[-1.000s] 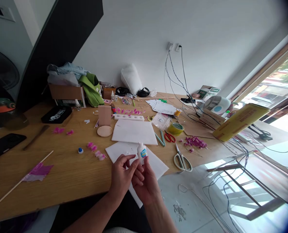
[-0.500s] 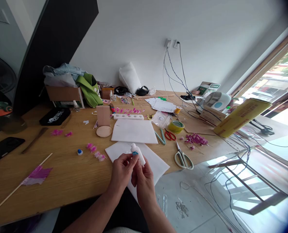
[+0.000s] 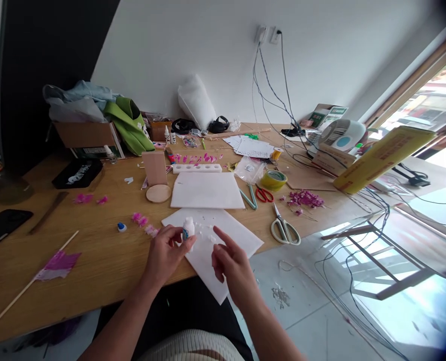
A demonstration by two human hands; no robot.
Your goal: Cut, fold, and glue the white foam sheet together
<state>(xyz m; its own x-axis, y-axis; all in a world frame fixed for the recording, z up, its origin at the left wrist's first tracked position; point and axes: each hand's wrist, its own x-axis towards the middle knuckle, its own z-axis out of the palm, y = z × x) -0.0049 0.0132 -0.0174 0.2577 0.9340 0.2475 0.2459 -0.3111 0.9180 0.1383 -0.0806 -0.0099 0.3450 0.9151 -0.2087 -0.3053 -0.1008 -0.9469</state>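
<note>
My left hand (image 3: 166, 250) grips a small white glue bottle (image 3: 188, 228) with a blue label, held upright between thumb and fingers. Its blue cap (image 3: 121, 227) lies apart on the wooden table. To the right, my right hand (image 3: 230, 255) has its index finger stretched out and its other fingers loosely curled, with nothing visible in it. Beneath both hands a white foam sheet (image 3: 241, 240) overhangs the table's front edge, with small white bits (image 3: 209, 234) on it. Pink fluffy petals (image 3: 139, 219) are left of the bottle.
Behind lies another white foam sheet (image 3: 207, 190), next to a round wooden disc (image 3: 158, 193). Scissors (image 3: 284, 230), red-handled snips (image 3: 264, 194), yellow tape (image 3: 273, 180) and a purple flower pile (image 3: 306, 198) are rightward. A stick with pink paper (image 3: 59, 263) lies left.
My hands have separated. The left has carried the bottle leftward and turned it upright; the right has let go of it and extended its index finger. The camera view has shifted.
</note>
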